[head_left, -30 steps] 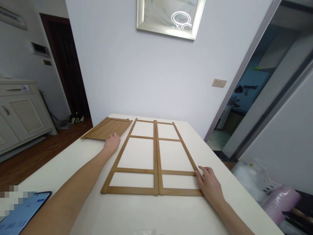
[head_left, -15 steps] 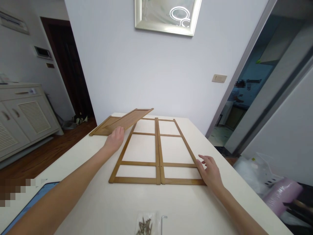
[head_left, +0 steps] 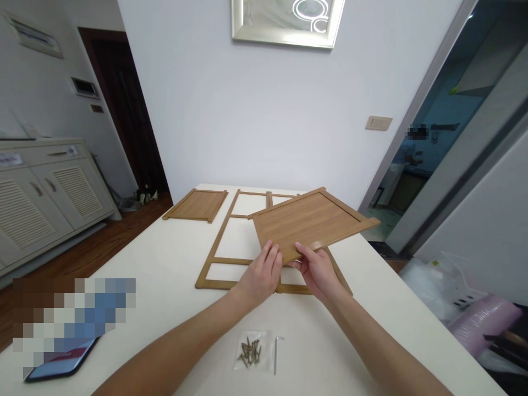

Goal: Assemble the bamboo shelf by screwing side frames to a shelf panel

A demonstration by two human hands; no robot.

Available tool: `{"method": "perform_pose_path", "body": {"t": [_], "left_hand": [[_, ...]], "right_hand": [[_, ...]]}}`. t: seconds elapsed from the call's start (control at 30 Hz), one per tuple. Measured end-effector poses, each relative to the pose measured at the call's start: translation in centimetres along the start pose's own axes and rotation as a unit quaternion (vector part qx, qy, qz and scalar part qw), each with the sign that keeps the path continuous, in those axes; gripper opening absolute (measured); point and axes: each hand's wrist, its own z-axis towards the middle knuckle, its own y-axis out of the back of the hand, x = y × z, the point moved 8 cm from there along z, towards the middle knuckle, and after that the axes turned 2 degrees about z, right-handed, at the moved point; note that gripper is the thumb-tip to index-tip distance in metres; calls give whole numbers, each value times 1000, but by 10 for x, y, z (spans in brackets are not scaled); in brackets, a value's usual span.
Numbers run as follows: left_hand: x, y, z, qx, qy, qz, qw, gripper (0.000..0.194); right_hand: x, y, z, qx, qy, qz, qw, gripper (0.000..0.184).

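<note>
Panel: R hand, prob L hand

Soft light brightens the wall; bright rings reflect in the framed picture. The doorway is dim, wide-angle edges lean, pixelation partly covers the phone; the wooden panel looks sharp.

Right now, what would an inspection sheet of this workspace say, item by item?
Surface: white table in front of a pale wall.
Job's things: raised wooden panel, tilted above two wooden frames lying side by side; second panel flat at far left; bag of screws; hex key beside it.
Clutter: phone at near left, partly pixelated.
Hands: left hand and right hand both on the raised wooden panel's near corner.
Cables: nothing seen.
Surroundings: louvred cabinet, wall switch.
</note>
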Motion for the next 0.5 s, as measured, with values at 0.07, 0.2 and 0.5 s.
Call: {"method": "perform_pose_path", "body": {"t": [0.07, 0.2, 0.5], "left_hand": [[-6, -2, -3, 31, 21, -22, 999, 34], [17, 6, -14, 48, 112, -123, 985, 43], [162, -20, -81, 71, 526, -459, 712, 46]], "right_hand": [[-5, 14, 3, -22, -16, 4, 1000, 35], [-6, 45, 17, 4, -62, -34, 998, 38], [-16, 61, 54, 118, -203, -120, 965, 45]]}}
